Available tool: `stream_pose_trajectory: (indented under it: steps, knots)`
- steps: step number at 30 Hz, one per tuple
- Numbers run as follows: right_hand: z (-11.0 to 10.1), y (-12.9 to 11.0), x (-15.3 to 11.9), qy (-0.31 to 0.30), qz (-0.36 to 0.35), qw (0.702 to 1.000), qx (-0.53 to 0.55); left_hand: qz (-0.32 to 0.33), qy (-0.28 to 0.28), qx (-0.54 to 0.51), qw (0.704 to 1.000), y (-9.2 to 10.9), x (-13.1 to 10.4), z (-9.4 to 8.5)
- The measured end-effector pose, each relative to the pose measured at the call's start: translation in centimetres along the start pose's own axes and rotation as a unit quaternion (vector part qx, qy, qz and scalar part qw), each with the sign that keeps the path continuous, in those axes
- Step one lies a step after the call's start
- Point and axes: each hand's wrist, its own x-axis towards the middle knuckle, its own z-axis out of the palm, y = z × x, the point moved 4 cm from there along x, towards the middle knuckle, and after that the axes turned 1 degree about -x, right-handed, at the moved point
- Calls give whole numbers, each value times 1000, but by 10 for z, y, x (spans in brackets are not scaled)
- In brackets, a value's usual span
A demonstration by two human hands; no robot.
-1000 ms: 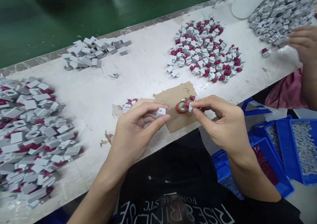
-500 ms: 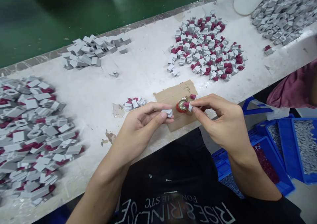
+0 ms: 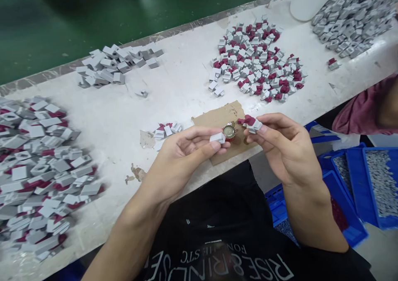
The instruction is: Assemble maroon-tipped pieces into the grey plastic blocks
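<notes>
Between the thumb and fingers of my left hand (image 3: 186, 152) is a grey plastic block (image 3: 217, 138). My right hand (image 3: 282, 144) pinches a small grey plastic piece (image 3: 254, 125) with a maroon part (image 3: 248, 120) on it, held just right of a small round metal-rimmed container (image 3: 229, 132). That container has a red side and stands on a flat cardboard sheet (image 3: 214, 117). Left of the cardboard, partly behind my left hand, lies a small group of grey and maroon pieces (image 3: 168, 129).
Mixed grey and maroon pieces (image 3: 40, 169) cover the table's left end; another mixed pile (image 3: 258, 61) lies beyond the cardboard. Grey blocks (image 3: 108, 63) sit near the far edge. A white container (image 3: 312, 1) stands far right. Blue bins (image 3: 357, 181) and another person's maroon sleeve (image 3: 357, 107) are at right.
My right hand has lifted the grey and maroon piece away from the round container and turned it. My left hand has moved right with its grey block, closer to the container.
</notes>
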Motion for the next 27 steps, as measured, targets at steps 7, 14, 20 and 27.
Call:
stream_pose_trajectory:
  steps: [7, 14, 20, 27]
  knots:
    - [15, 7, -7, -28, 46, 991, 124, 68, 27, -17, 997, -6, 7, 33]
    - [13, 10, -7, -20, 27, 991, 132, 53, 62, -52, 995, -22, -2, 49]
    - [7, 13, -7, -29, 22, 996, 82, 57, 66, -6, 996, -17, -7, 49]
    - [0, 16, -1, -117, 90, 985, 91, 52, 65, 62, 995, -6, -8, 40]
